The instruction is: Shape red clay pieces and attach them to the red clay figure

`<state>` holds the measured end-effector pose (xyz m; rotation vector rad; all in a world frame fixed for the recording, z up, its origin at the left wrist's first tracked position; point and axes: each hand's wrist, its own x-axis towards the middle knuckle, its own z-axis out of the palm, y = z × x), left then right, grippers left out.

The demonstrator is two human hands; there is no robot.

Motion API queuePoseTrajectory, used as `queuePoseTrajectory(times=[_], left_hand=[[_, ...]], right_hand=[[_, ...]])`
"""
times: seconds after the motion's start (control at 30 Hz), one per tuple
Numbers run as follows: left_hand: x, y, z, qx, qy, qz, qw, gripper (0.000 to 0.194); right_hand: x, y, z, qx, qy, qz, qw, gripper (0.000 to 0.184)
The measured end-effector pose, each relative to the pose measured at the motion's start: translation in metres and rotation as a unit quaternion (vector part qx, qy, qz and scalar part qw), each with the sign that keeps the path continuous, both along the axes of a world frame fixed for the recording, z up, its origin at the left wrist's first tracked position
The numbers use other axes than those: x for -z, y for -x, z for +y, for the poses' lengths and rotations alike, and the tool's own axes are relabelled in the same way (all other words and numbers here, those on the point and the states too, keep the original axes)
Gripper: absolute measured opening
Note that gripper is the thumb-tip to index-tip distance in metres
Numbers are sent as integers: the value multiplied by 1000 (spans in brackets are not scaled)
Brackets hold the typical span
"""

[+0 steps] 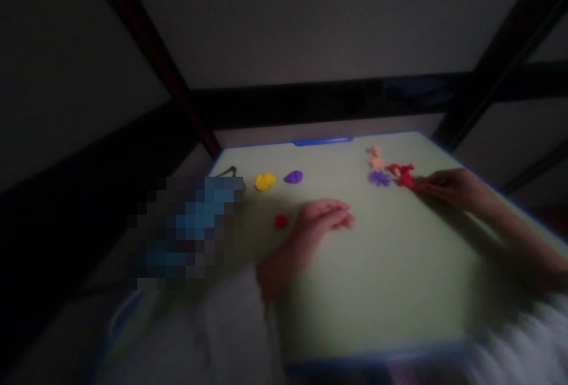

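My right hand [452,188] reaches in from the right, its fingers pinched at the lower end of a red clay piece [403,175] with several lobes. Left of that piece lie a purple spiky clay piece [380,178] and a small peach-coloured clay figure [376,161]. Over the middle of the board is my left hand [326,217], closed, with thumb and fingers pressed together; whatever may be inside is hidden. A small red clay disc [280,221] lies just left of this hand. Farther back are a yellow clay lump [265,181] and a purple teardrop-shaped clay piece [293,177].
The pieces lie on a pale tabletop [399,290] with a blue rim and a blue bar [323,141] at its far edge. A pixelated patch [199,219] covers the left side, a dark thin part [228,171] sticking out behind it. A wall rises behind.
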<state>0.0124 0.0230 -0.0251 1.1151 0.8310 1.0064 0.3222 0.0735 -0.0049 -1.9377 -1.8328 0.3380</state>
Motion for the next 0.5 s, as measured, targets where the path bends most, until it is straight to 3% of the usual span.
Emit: queuePoseTrajectory(times=[0.17,0.3,0.37,0.43,0.5], left_hand=[[1,-6,-2,-8,-32,81,996,14],[-15,-3,-7,-34,-99,240,965,19],[-27,10,-11,-49,-181,355,916,21],[-35,29,-15,-89,-257,511,816,15],[-36,49,-18,-123,-279,604,737,19]], right_hand=[[-8,3,-10,45,-93,-4,995,60],[-13,20,-21,41,-169,7,985,50],[-14,33,-23,5,-190,12,982,45],[-14,47,-23,-45,-197,10,979,41],[-14,64,-22,-103,-205,8,973,37]])
